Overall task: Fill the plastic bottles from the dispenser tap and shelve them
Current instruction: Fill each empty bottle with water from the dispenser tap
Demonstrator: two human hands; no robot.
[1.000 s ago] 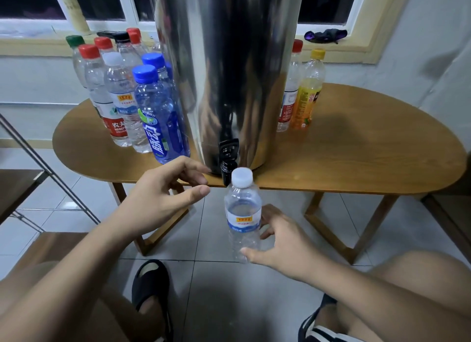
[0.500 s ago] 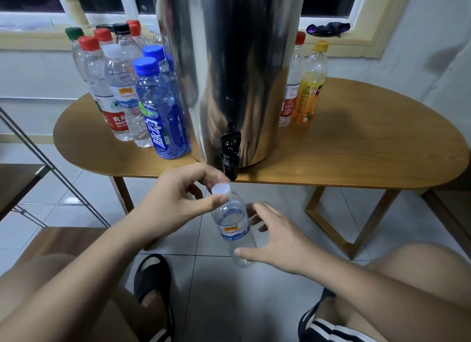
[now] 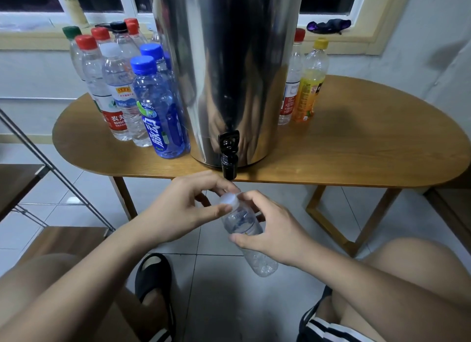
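Note:
A small clear plastic bottle with a white cap is held tilted below the table edge, cap toward the upper left. My right hand grips the bottle's body. My left hand pinches the white cap with thumb and fingers. Just above them the black tap hangs from the tall steel dispenser that stands on the wooden table.
Several capped bottles crowd the table left of the dispenser, a blue one in front. A red-capped bottle and a yellow juice bottle stand right of it. A metal-framed wooden shelf sits at the left. My knees and sandalled feet are below.
The bottle has tilted and moved lower and closer to me. My left hand closed on its cap and my right hand wrapped around its body.

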